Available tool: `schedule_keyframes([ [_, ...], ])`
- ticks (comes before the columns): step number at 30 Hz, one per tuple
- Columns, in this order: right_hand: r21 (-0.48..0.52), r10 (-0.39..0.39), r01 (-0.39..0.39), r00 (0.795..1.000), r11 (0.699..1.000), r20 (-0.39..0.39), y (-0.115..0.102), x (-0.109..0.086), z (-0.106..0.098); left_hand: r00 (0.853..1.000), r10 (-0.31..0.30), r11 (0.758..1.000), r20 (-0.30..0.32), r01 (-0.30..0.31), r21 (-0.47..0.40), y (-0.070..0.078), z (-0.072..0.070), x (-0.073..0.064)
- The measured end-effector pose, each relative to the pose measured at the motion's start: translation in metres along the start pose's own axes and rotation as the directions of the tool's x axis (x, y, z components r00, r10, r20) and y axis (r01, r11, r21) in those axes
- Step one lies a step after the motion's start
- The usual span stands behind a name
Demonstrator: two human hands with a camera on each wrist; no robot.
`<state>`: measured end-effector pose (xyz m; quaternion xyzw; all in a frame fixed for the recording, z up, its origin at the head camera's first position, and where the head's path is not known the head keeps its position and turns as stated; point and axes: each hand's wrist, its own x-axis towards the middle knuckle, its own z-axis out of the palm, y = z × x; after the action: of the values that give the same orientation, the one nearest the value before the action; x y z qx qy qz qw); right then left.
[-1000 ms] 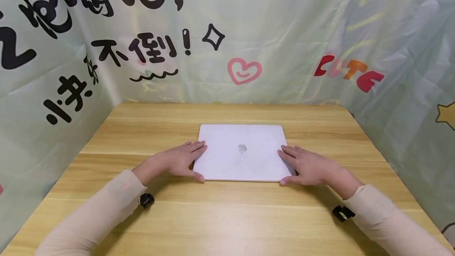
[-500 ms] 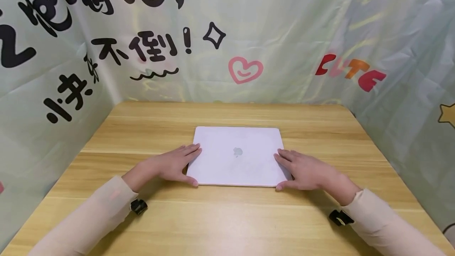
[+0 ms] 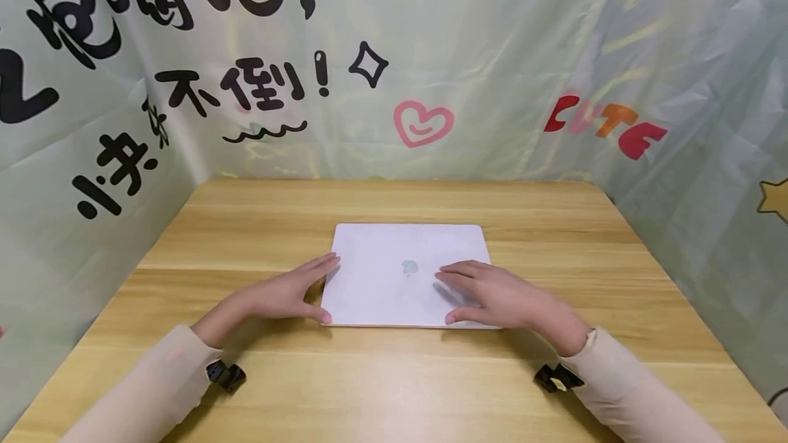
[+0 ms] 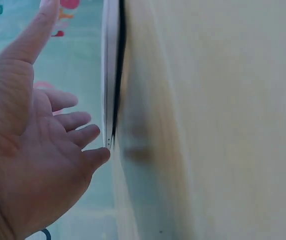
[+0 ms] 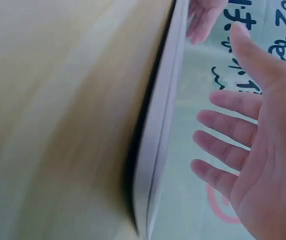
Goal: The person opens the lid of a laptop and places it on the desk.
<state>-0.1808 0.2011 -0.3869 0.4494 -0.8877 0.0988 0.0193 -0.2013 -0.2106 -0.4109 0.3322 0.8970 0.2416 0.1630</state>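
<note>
Handling of the closed laptop (image 3: 375,286), flat at the centre of the frame on the wooden table (image 3: 394,388), is the step I judge in hand; the next move calls, I assess, for sure fingertip contact at its edges. Remotely I find its long axis running left to right, the leaf of the logo (image 3: 409,267) apparently pointing to frame bottom. Hands are apart, gripping nothing, fingers extended: left hand (image 3: 280,296) at the laptop's left edge, right hand (image 3: 505,296) over its right part. Contact I cannot confirm.
</note>
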Motion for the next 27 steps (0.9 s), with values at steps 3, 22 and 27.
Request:
schedule_keyframes([
  [3,0.025,-0.001,0.001,1.0,1.0,0.001,-0.006,0.011,0.002,0.999,-0.005,0.998,-0.039,0.002,-0.067,-0.002,0.002,-0.003],
  [22,0.081,-0.063,0.057,0.996,0.995,0.067,-0.022,0.043,0.016,0.987,-0.097,0.986,-0.124,0.079,-0.144,-0.017,0.011,-0.009],
  [27,0.086,-0.083,0.075,0.993,0.993,0.083,-0.023,0.045,0.016,0.986,-0.097,0.988,-0.132,0.079,-0.135,-0.019,0.013,-0.009],
])
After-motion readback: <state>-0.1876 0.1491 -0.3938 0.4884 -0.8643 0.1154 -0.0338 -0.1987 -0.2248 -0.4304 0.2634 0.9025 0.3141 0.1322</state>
